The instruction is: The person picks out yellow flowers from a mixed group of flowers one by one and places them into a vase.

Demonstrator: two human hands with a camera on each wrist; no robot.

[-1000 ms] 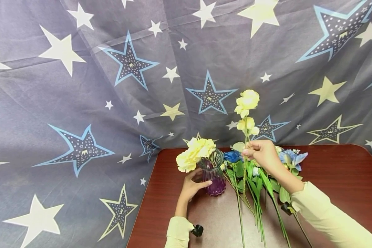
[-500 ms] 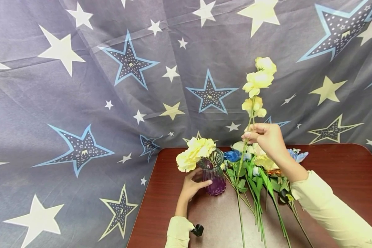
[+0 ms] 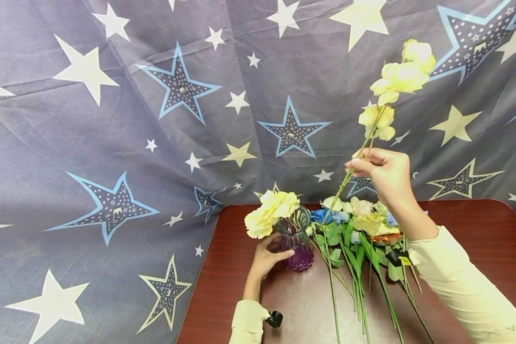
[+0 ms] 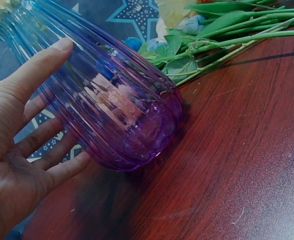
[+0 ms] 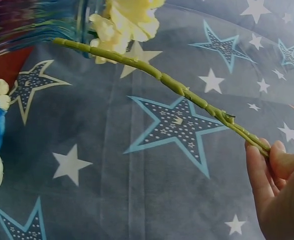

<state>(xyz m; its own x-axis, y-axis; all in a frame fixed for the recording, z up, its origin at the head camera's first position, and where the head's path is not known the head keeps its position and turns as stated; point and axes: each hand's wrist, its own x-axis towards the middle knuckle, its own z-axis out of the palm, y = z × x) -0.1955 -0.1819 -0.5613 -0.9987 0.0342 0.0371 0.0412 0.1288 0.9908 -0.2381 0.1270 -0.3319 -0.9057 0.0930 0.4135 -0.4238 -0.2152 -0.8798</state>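
Starry backdrop; right grip (image 3: 384, 174) pinches stem (image 3: 346, 184)

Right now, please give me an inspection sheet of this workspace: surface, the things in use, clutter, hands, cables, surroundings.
Surface: dark red wooden table, glossy, some fine scratches in the left wrist view.
Things in use: purple ribbed glass vase standing upright, yellow flowers in it; yellow flower stem lifted in the air, tilted.
Clutter: pile of artificial flowers lying beside the vase, stems toward the person.
Hands: left hand touches the vase side with straight fingers; right hand pinches the lifted stem.
Cables: nothing seen.
Surroundings: star-printed cloth behind the table.
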